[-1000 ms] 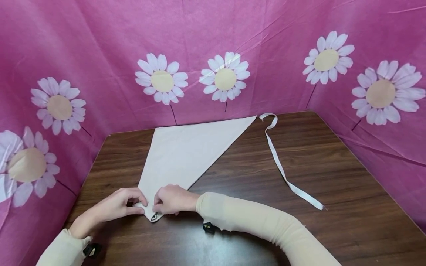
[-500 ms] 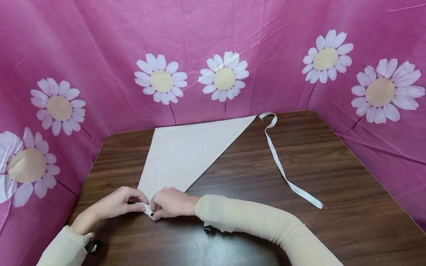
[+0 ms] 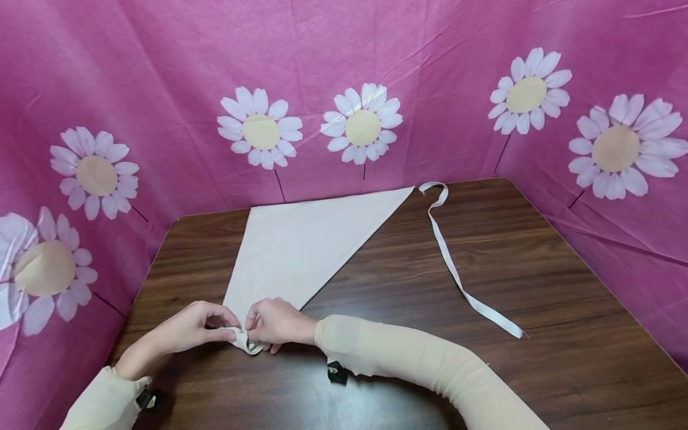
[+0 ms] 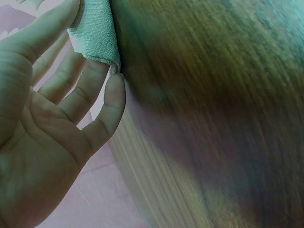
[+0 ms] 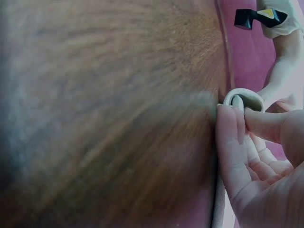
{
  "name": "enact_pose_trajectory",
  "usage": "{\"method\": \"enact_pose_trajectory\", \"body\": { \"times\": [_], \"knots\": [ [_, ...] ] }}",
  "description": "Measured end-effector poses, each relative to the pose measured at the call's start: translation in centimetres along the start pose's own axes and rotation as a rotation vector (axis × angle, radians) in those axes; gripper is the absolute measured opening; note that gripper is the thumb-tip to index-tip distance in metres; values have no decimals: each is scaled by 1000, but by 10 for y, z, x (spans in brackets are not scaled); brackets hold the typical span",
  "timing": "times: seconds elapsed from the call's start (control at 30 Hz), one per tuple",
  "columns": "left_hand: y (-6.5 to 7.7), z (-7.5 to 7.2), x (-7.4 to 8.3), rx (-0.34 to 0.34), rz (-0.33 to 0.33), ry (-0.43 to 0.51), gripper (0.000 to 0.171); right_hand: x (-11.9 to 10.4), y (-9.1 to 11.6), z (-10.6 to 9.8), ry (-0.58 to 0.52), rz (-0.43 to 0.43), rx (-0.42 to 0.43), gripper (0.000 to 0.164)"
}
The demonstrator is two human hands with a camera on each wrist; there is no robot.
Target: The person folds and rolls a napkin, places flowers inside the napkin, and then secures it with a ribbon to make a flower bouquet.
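A cream-white cloth (image 3: 292,254) lies flat across the back left of the table, its outline narrowing toward the near end. That near end is turned into a small folded or rolled corner (image 3: 240,343). My left hand (image 3: 189,327) pinches its left side between thumb and fingers; in the left wrist view the woven fabric (image 4: 97,33) passes between them. My right hand (image 3: 276,323) pinches the right side, with thumb and fingertips at the curled rim (image 5: 244,92) in the right wrist view. Some fingertips are hidden inside the fold.
A white fabric strap (image 3: 451,272) lies wavy on the right half of the brown wood-grain table (image 3: 537,263). Pink hangings (image 3: 441,65) with printed daisies surround the back and sides. Black wrist cameras (image 3: 337,371) sit under the cream sleeves.
My right hand first closed down over the corner, then lifted slightly to the right, so the curled rim shows again. The left hand stays nearly still; the strap has not moved.
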State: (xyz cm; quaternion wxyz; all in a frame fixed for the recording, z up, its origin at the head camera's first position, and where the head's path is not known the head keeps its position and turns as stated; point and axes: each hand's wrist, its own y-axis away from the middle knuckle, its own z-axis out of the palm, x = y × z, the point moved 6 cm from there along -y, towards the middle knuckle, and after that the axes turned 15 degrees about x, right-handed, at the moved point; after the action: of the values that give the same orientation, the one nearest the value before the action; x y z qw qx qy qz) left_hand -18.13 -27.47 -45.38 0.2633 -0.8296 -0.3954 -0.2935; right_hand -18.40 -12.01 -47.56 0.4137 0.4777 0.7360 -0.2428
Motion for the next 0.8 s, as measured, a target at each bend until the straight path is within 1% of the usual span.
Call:
{"method": "enact_pose_trajectory", "body": {
  "times": [0.07, 0.17, 0.23, 0.33, 0.43, 0.47, 0.53, 0.67, 0.73, 0.8],
  "knots": [
    [0, 0, -1, 2, -13, 3, 11, 1, 0, 0, -59, 16, -20, 18],
    [0, 0, -3, 10, -32, 2, 11, 2, 1, -1, -116, 17, -55, 20],
    [0, 0, -4, 12, -42, 6, 10, 1, 0, -1, -150, 19, -57, 21],
    [0, 1, -5, 3, -68, 20, 12, 2, 1, -1, -192, 34, -11, 20],
    [1, 1, -5, 3, -75, 30, 20, 4, 2, 3, -251, 80, 26, 19],
    [1, 1, -4, 8, -65, 26, 22, 5, 2, 4, -264, 98, 30, 20],
    [1, 2, -1, 29, -23, 2, 24, 8, 4, 7, -292, 137, 24, 19],
    [0, 4, 5, 83, 61, -85, 20, 12, 6, 7, -310, 195, -16, 16],
    [-1, 4, 7, 103, 78, -125, 16, 12, 6, 5, -305, 212, -40, 13],
    [-1, 3, 9, 113, 87, -152, 13, 12, 7, 2, -282, 199, -62, 9]
  ]
}}
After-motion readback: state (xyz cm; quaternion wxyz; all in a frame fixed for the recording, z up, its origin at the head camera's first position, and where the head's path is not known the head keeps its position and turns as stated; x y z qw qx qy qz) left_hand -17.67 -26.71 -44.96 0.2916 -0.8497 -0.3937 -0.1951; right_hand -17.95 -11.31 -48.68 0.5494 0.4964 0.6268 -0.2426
